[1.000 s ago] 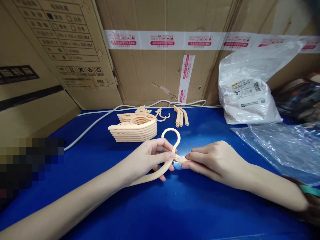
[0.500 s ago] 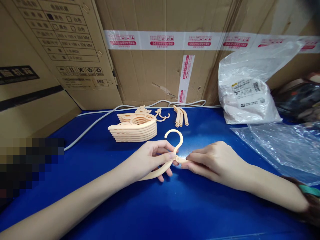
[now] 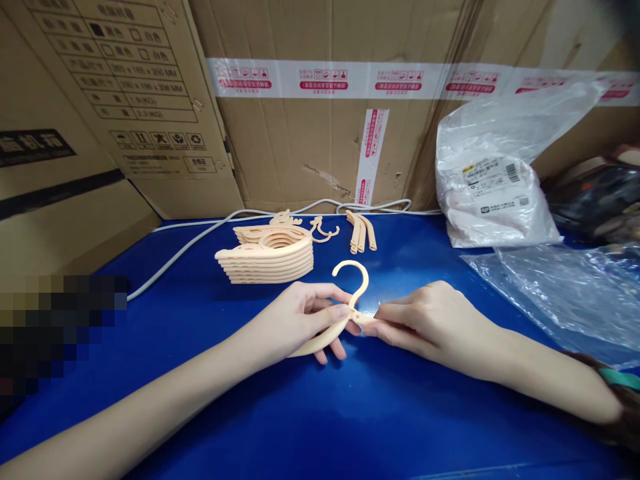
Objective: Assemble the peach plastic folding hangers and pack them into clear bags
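A peach plastic hanger [image 3: 350, 293] is held over the blue table [image 3: 350, 413] between both hands, its hook pointing up and away. My left hand [image 3: 300, 320] is closed round the hanger's left arm, thumb pressed on top near the hook's base. My right hand [image 3: 425, 320] pinches the hanger's short right end, fingers pressed together. A stack of finished peach hangers [image 3: 270, 257] lies just behind my left hand.
Loose peach arm pieces [image 3: 361, 233] and small hooks [image 3: 324, 230] lie at the back by a grey cable [image 3: 190, 247]. Cardboard boxes [image 3: 310, 133] wall the back and left. A white plastic bag [image 3: 493, 193] and clear plastic sheeting [image 3: 565, 293] fill the right side.
The hook has turned from a nearly closed loop to an open hook shape, and the hanger's left arm has drawn in shorter under my left hand. Both hands stay in place.
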`<control>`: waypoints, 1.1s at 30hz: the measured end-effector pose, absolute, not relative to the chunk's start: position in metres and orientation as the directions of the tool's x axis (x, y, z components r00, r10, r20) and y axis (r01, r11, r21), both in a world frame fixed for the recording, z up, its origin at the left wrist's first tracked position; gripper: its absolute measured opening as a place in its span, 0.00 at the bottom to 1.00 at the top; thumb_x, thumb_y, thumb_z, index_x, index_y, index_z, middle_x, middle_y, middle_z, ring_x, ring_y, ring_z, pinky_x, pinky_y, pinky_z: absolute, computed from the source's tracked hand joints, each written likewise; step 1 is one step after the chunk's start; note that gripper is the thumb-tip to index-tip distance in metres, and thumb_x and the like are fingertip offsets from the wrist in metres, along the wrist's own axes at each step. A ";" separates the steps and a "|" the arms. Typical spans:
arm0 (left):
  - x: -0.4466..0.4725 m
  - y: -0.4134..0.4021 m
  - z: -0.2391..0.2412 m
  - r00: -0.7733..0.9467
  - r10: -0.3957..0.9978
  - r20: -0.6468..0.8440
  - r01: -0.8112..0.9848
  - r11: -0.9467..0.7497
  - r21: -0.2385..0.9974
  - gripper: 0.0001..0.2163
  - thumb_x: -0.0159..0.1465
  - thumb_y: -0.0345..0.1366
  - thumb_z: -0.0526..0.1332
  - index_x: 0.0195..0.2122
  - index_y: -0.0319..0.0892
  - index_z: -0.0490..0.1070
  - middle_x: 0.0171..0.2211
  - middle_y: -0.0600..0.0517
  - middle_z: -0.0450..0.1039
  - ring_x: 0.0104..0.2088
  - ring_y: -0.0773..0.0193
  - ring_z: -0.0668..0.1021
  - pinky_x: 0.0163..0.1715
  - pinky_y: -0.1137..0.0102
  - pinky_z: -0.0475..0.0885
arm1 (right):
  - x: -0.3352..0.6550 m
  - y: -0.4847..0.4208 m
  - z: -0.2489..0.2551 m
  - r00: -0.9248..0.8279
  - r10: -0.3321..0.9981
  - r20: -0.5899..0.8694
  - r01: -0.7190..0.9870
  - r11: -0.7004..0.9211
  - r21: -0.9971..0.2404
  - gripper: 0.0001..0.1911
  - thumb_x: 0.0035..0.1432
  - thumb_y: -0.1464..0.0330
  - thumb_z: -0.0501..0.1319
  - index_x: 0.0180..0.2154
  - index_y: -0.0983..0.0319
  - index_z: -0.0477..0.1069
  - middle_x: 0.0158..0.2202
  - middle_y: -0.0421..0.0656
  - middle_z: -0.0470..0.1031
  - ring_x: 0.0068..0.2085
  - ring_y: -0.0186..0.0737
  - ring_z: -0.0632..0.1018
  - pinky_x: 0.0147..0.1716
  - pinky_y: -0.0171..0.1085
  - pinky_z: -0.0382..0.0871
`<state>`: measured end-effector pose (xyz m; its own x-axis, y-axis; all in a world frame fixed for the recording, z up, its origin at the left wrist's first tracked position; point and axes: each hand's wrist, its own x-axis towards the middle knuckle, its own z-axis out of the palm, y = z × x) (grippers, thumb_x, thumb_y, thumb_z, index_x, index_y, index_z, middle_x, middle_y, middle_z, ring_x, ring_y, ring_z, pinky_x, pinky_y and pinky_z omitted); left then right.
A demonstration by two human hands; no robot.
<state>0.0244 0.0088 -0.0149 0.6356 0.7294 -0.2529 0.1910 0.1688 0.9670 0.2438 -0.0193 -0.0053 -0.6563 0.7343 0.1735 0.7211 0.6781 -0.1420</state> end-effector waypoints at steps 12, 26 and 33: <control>0.024 0.004 -0.006 0.651 0.728 -0.214 0.375 -0.064 0.925 0.13 0.65 0.43 0.57 0.43 0.40 0.71 0.32 0.51 0.76 0.21 0.69 0.75 0.17 0.77 0.65 | 0.246 -0.013 -0.006 -0.692 0.707 0.146 0.688 0.707 -0.164 0.25 0.70 0.56 0.48 0.28 0.62 0.74 0.20 0.39 0.72 0.20 0.31 0.70 0.22 0.35 0.48; 0.011 0.004 -0.005 0.762 0.640 0.098 0.598 -0.753 0.276 0.14 0.71 0.39 0.51 0.29 0.42 0.64 0.25 0.55 0.71 0.23 0.67 0.72 0.24 0.72 0.54 | 0.257 -0.006 0.007 -0.720 0.582 0.377 0.630 0.777 0.003 0.16 0.68 0.62 0.52 0.35 0.62 0.74 0.34 0.46 0.76 0.35 0.40 0.73 0.36 0.40 0.61; 0.011 0.002 -0.008 0.778 0.620 0.098 0.588 -0.774 0.234 0.13 0.71 0.40 0.51 0.30 0.41 0.65 0.26 0.53 0.73 0.25 0.64 0.75 0.23 0.71 0.54 | 0.257 -0.008 0.009 -0.722 0.498 0.480 0.595 0.801 0.064 0.12 0.68 0.66 0.54 0.38 0.63 0.73 0.40 0.48 0.75 0.40 0.42 0.72 0.39 0.42 0.62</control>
<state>0.0105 0.0017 -0.0080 0.7781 0.6204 0.0980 0.5879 -0.7743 0.2342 0.2566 -0.0080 0.0086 -0.7224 0.4981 0.4797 0.5950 0.8012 0.0641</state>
